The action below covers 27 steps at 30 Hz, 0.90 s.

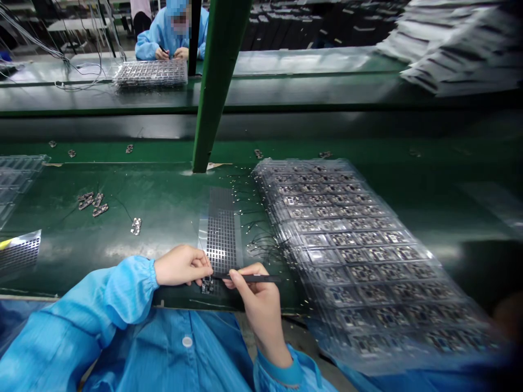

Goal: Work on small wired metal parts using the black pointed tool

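Observation:
My right hand (259,291) grips black tweezers (261,278) like a pen, their tip pointing left. A small circuit board (208,286) lies under that tip, near the table's front edge. My left hand (183,265) is closed in a pinch at the board's upper left side; its fingertips partly cover the board, and a thin dark wire rises beside them. Just beyond both hands lies a clear sheet of small black pads (220,234), with its near end partly covered by the tweezers and fingers.
To the right, stacked clear trays (359,253) hold many small boards, with wires sticking out at their left. Loose boards (93,202) lie at left. A green post (218,87) stands ahead. A person (171,32) works across the bench. Another pad sheet (20,253) is at far left.

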{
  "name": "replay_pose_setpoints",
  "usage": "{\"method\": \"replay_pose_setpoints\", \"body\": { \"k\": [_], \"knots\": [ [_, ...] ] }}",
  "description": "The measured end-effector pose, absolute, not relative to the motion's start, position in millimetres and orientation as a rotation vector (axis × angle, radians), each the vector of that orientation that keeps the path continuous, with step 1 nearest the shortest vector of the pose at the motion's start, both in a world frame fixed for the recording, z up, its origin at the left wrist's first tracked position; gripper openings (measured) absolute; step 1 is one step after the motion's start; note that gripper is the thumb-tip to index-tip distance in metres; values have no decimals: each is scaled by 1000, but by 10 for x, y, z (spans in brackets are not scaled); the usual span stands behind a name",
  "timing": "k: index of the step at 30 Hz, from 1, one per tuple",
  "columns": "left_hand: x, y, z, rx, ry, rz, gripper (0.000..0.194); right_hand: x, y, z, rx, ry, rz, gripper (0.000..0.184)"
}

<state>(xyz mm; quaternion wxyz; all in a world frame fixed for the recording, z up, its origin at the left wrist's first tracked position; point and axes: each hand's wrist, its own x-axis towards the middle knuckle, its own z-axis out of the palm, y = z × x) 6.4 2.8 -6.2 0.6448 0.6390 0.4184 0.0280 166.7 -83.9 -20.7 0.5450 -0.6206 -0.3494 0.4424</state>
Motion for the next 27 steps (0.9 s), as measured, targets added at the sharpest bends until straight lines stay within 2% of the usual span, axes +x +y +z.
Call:
{"method": "replay_pose_setpoints", "body": {
  "k": [20, 27],
  "knots": [
    [41, 26, -90, 1435, 918, 80, 22, 1658, -863, -236, -1481, -809, 1047, 30],
    [78, 19, -41, 1499, 942, 127, 10, 1651, -860, -242, -1486, -816, 1034, 29]
  ]
}}
